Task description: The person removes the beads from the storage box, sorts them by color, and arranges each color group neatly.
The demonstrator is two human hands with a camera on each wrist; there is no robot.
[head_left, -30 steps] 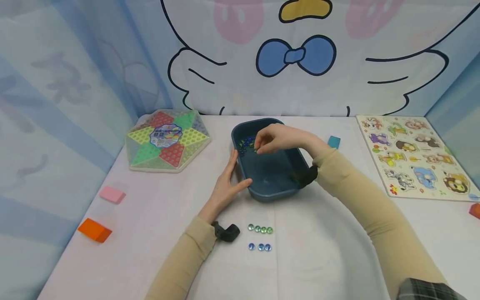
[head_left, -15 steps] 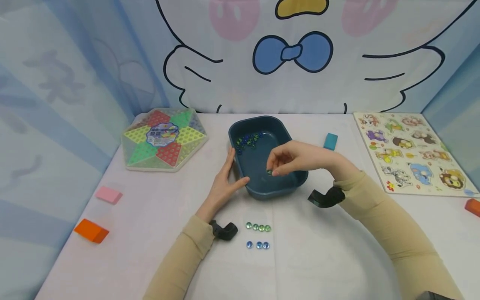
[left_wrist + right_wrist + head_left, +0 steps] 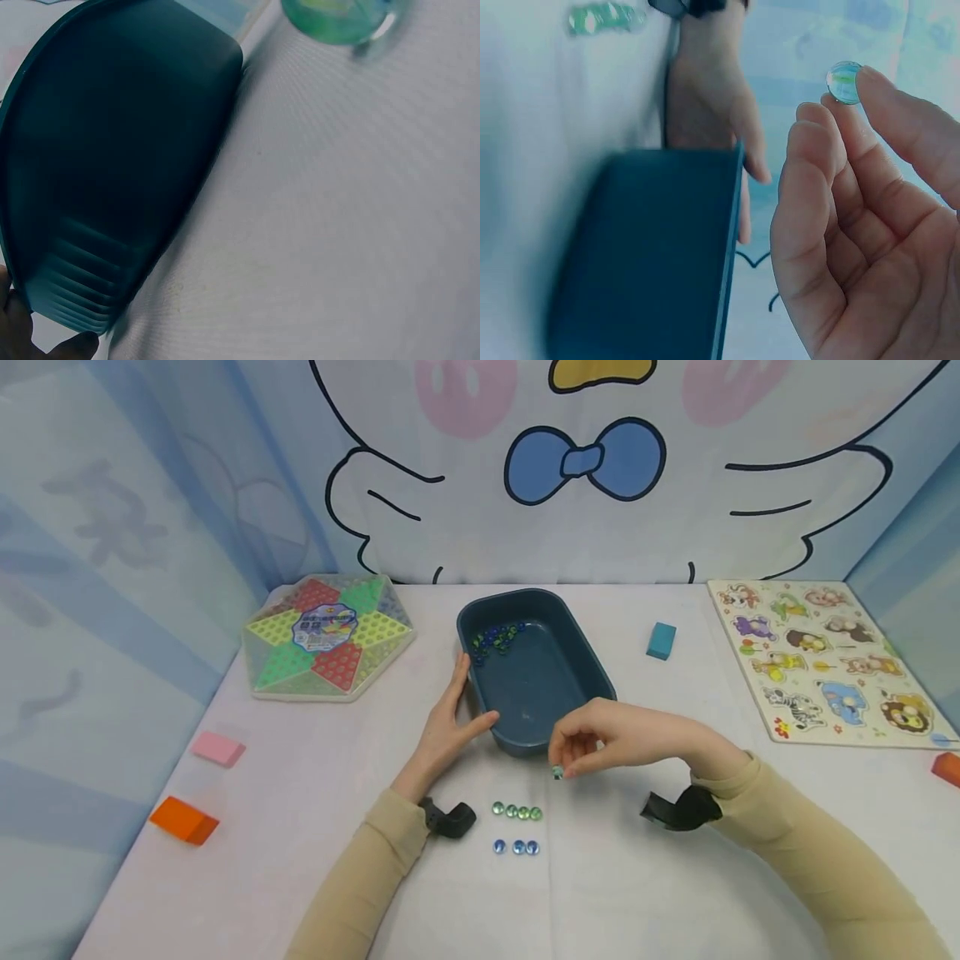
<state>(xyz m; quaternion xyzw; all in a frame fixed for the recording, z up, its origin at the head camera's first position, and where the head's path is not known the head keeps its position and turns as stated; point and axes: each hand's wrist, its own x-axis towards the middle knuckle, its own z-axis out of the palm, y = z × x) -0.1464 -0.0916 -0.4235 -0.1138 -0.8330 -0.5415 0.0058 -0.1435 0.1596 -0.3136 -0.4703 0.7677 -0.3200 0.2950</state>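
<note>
1. Far left, the orange block (image 3: 184,820), pink block (image 3: 217,748) and hexagonal game board (image 3: 328,638) are sitting untouched on the white table (image 3: 300,827);
2. The left hand (image 3: 446,731) is lying flat against the left wall of the dark blue tub (image 3: 534,670), fingers straight, thumb hooking the near corner, bracing it;
3. In front, four green marbles (image 3: 517,812) are lining up in a row with three blue marbles (image 3: 517,847) below; a cluster of loose marbles (image 3: 496,639) is waiting in the tub's far corner, so the sorting looks early, much left;
4. The right hand (image 3: 626,737) is hovering just before the tub, fingertips pinching one greenish marble (image 3: 844,82) above the table, near the green row;
5. Right: teal block (image 3: 661,640), animal puzzle (image 3: 821,660).
</note>
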